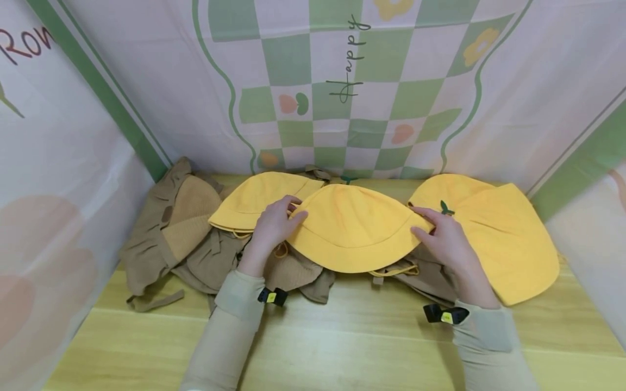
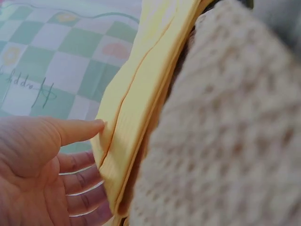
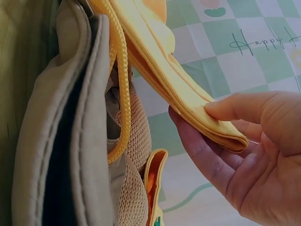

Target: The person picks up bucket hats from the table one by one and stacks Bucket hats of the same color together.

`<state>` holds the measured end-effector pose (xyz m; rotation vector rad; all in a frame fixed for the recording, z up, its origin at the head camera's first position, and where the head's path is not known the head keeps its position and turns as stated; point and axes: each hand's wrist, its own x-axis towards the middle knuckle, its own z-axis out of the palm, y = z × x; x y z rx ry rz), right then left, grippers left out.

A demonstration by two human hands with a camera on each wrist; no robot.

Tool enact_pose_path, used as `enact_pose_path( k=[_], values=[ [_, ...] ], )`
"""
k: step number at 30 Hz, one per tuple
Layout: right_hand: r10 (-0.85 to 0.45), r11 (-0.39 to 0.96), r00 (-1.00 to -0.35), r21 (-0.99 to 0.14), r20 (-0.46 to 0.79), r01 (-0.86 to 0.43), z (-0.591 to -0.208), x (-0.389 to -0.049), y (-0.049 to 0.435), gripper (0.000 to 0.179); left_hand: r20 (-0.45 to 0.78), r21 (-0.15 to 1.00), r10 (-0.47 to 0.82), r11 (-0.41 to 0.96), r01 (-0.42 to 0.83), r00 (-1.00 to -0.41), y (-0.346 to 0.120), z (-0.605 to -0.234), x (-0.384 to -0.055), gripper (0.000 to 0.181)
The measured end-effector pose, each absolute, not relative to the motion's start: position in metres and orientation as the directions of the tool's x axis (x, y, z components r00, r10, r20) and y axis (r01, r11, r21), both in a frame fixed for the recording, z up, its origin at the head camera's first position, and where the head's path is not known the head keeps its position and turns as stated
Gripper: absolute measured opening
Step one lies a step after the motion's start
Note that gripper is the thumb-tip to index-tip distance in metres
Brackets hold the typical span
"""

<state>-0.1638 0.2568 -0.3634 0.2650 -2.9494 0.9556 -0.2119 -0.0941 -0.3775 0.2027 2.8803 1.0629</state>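
Note:
A yellow bucket hat [image 1: 359, 228], folded flat with its brim toward me, is held between both hands over the brown hats. My left hand [image 1: 279, 220] pinches its left end; in the left wrist view the thumb [image 2: 82, 131] lies on the yellow cloth with the fingers behind. At the right end, my right hand [image 1: 447, 239] pinches the brim's corner, thumb on top and fingers underneath in the right wrist view. A yellow cord [image 3: 123, 89] hangs below the hat there. Left of it lies another folded yellow hat [image 1: 266, 195].
Brown hats with knitted panels [image 1: 191, 212] lie heaped at the left and under the yellow ones. A larger yellow hat [image 1: 504, 239] with a green sprout lies at the right. The wooden table [image 1: 313, 336] meets a checkered cloth backdrop [image 1: 332, 103] behind.

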Motion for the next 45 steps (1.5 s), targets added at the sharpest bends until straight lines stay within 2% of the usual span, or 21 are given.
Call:
enact_pose_path(
  k=[4,12,21,27,34,45],
  values=[
    [-0.153,0.798,-0.985,-0.578,0.084,-0.173,-0.362,-0.163,0.257,0.049,0.020,0.686,0.144,0.718,0.118,-0.989,-0.106,-0.376,-0.215,0.042],
    [-0.155,0.795,-0.984,-0.582,0.085,-0.175,-0.361,-0.162,0.257,0.049,0.052,0.670,0.064,0.737,0.082,-0.997,-0.126,-0.370,-0.218,0.042],
    [-0.157,0.798,-0.983,-0.575,0.090,-0.180,-0.361,-0.163,0.257,0.049,0.126,0.541,-0.095,0.841,-0.011,-0.987,-0.151,-0.371,-0.217,0.045],
    [-0.167,0.804,-0.981,-0.562,0.100,-0.194,-0.361,-0.163,0.257,0.049,0.045,0.494,-0.185,0.858,-0.139,-0.982,-0.165,-0.371,-0.216,0.053],
    [-0.177,0.805,-0.979,-0.557,0.103,-0.205,-0.362,-0.164,0.258,0.049,-0.068,0.498,-0.215,0.839,-0.220,-0.974,-0.176,-0.373,-0.216,0.058],
    [-0.184,0.808,-0.978,-0.551,0.097,-0.207,-0.363,-0.165,0.259,0.049,-0.042,0.489,-0.238,0.842,-0.228,-0.970,-0.180,-0.376,-0.219,0.066]
  ],
)
